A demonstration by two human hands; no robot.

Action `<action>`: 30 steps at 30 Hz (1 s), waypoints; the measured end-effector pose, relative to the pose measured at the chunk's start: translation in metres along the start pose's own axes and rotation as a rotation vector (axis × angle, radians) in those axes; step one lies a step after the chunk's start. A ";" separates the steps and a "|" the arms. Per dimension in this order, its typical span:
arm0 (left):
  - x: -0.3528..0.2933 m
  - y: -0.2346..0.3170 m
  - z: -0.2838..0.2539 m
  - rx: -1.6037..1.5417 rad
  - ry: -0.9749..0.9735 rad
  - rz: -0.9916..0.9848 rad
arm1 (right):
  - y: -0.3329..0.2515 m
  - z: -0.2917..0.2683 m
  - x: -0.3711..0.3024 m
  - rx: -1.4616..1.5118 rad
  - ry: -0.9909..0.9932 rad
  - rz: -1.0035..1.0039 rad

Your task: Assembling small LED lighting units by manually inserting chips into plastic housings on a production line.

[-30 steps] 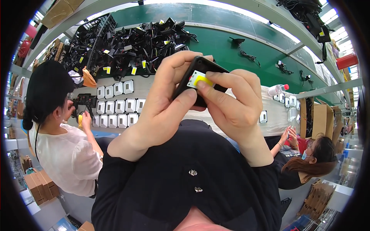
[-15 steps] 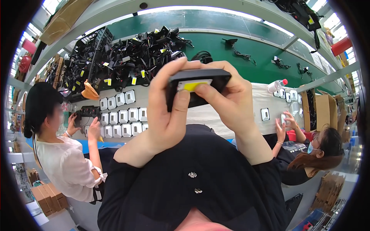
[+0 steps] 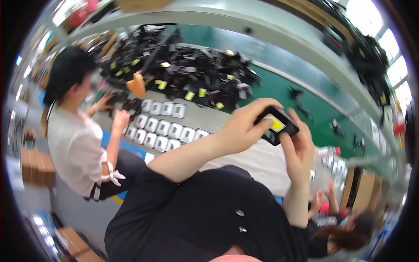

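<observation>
Up in front of my chest, both hands hold a small black LED floodlight housing (image 3: 286, 122) with a yellow light panel (image 3: 277, 125) facing me. My left hand (image 3: 248, 127) grips its left side, the thumb pressed at the panel's edge. Around the right side and lower corner closes my right hand (image 3: 301, 153), its thumb on the lower edge. The housing is tilted, and its back is hidden from view. Below and to the left, rows of square silver-white frames (image 3: 163, 126) lie on the light bench cover.
Black lamp parts with cables and yellow panels (image 3: 192, 74) are heaped on the green bench at the far left. A co-worker (image 3: 78, 144) handles black parts on the left; another (image 3: 345, 227) sits at lower right. Cardboard boxes (image 3: 370, 187) and a red-capped bottle (image 3: 329, 151) stand right.
My view has swung round, and the scene appears rotated. Both hands have carried the floodlight housing away from my chest toward the right; it is now tilted, with my left arm stretched out.
</observation>
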State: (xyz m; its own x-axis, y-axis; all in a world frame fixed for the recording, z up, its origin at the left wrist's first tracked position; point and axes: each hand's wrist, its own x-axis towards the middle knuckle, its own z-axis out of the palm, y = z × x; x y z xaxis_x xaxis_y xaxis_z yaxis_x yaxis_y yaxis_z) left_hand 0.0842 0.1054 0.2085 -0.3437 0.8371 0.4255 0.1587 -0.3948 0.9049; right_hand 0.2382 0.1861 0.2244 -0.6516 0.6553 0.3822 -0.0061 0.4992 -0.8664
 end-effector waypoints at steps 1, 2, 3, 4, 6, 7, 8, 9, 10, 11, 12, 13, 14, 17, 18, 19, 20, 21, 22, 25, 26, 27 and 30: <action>0.009 -0.011 -0.016 0.169 -0.032 0.048 | 0.008 -0.008 -0.006 -0.009 -0.055 0.030; 0.017 -0.028 -0.032 0.324 0.074 0.125 | 0.014 -0.010 -0.012 -0.041 -0.010 0.068; 0.028 -0.045 -0.054 0.483 0.215 0.248 | 0.017 -0.016 -0.017 -0.109 -0.004 0.109; 0.036 -0.050 -0.080 0.568 0.332 0.174 | 0.024 -0.023 -0.024 -0.178 0.018 0.156; 0.049 -0.063 -0.149 0.805 0.647 0.216 | 0.037 -0.039 -0.036 -0.273 -0.085 0.226; 0.060 -0.065 -0.182 0.862 0.805 0.244 | 0.044 -0.043 -0.043 -0.277 -0.070 0.239; 0.065 -0.070 -0.227 0.954 0.876 0.338 | 0.049 -0.046 -0.051 -0.274 -0.090 0.327; 0.069 -0.074 -0.256 1.008 1.027 0.284 | 0.052 -0.047 -0.058 -0.277 -0.100 0.425; 0.062 -0.099 -0.315 1.203 1.142 0.173 | 0.051 -0.044 -0.060 -0.302 -0.109 0.431; 0.062 -0.115 -0.343 1.245 1.199 -0.095 | 0.057 -0.043 -0.064 -0.324 -0.134 0.456; 0.055 -0.132 -0.368 1.316 1.175 -0.120 | 0.069 -0.041 -0.064 -0.347 -0.160 0.483; 0.055 -0.134 -0.360 1.194 1.039 -0.274 | 0.084 -0.041 -0.061 -0.322 -0.210 0.519; 0.051 -0.135 -0.357 1.267 0.919 -0.155 | 0.102 -0.039 -0.054 -0.283 -0.268 0.536; 0.043 -0.154 -0.293 0.930 0.744 -0.131 | 0.155 -0.041 -0.032 -0.197 -0.316 0.594; 0.037 -0.155 -0.263 0.848 0.647 -0.154 | 0.173 -0.043 -0.018 -0.117 -0.313 0.679; 0.031 -0.155 -0.236 0.727 0.548 -0.230 | 0.200 -0.047 -0.006 -0.091 -0.279 0.696; 0.019 -0.168 -0.227 0.618 0.487 -0.265 | 0.224 -0.052 0.010 -0.062 -0.260 0.704; 0.018 -0.156 -0.194 0.642 0.432 -0.356 | 0.244 -0.059 0.030 0.039 -0.216 0.835; 0.006 -0.158 -0.180 0.498 0.412 -0.403 | 0.266 -0.066 0.051 -0.054 -0.195 0.873; -0.024 -0.143 -0.146 0.511 0.330 -0.624 | 0.359 -0.089 0.104 -0.302 -0.036 0.824; -0.037 -0.141 -0.144 0.541 0.293 -0.681 | 0.396 -0.100 0.122 -0.491 -0.079 0.753; -0.053 -0.135 -0.137 0.518 0.354 -0.741 | 0.402 -0.097 0.143 -0.760 -0.065 0.633; -0.096 -0.129 -0.120 0.503 0.476 -0.789 | 0.437 -0.097 0.199 -0.734 -0.230 0.217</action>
State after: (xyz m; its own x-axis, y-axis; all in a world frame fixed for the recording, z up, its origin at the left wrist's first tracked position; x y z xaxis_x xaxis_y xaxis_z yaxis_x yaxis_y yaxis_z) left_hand -0.0147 0.0307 0.0503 -0.8283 0.5102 -0.2316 0.0604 0.4922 0.8684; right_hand 0.1788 0.5899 -0.0473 -0.7216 0.6872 0.0842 0.5876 0.6722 -0.4503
